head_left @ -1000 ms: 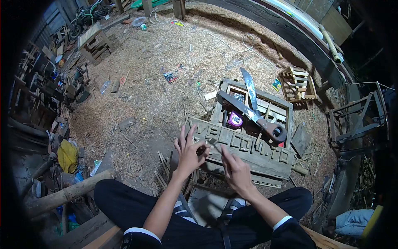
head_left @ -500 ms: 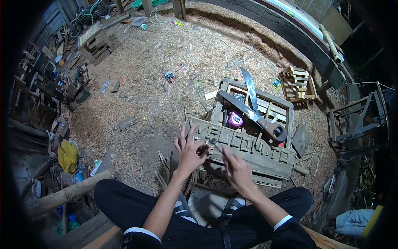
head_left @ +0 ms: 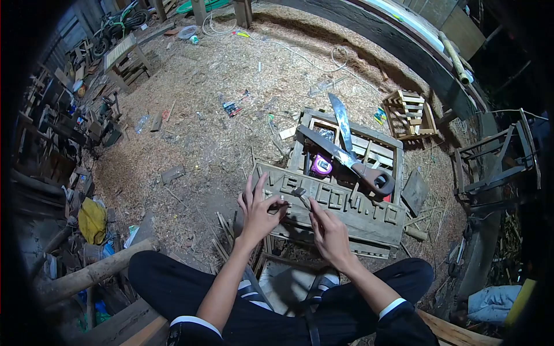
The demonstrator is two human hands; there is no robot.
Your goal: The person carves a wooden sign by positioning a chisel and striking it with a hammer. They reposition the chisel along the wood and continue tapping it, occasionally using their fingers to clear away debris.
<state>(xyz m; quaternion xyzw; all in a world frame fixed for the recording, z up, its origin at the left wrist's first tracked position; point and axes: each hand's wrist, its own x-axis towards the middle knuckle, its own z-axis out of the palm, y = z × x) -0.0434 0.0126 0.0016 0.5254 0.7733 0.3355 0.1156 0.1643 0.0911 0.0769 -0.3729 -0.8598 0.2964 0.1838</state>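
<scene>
My right hand (head_left: 330,233) grips the handle of a small hammer (head_left: 299,192), its dark head raised over a wooden sign board (head_left: 352,224). Raised letters of thin wood strips run along the board, reading roughly "WELCOM TO". Over the board's left end, my left hand (head_left: 262,216) has thumb and forefinger pinched together, other fingers spread upward. Whatever sits in that pinch is too small to make out. Small pale bits lie on the board near the left fingertips.
Behind the board, a slatted wooden frame (head_left: 398,154) carries a handsaw (head_left: 363,169), another blade (head_left: 341,121) and a purple tape measure (head_left: 321,165). A slatted crate (head_left: 411,115) stands farther right. Wood shavings cover the ground; a yellow cloth (head_left: 92,221) lies at left.
The hammer head is now higher and clearer above the board. My left hand keeps its pinch nearly in place. The whole view has shifted slightly.
</scene>
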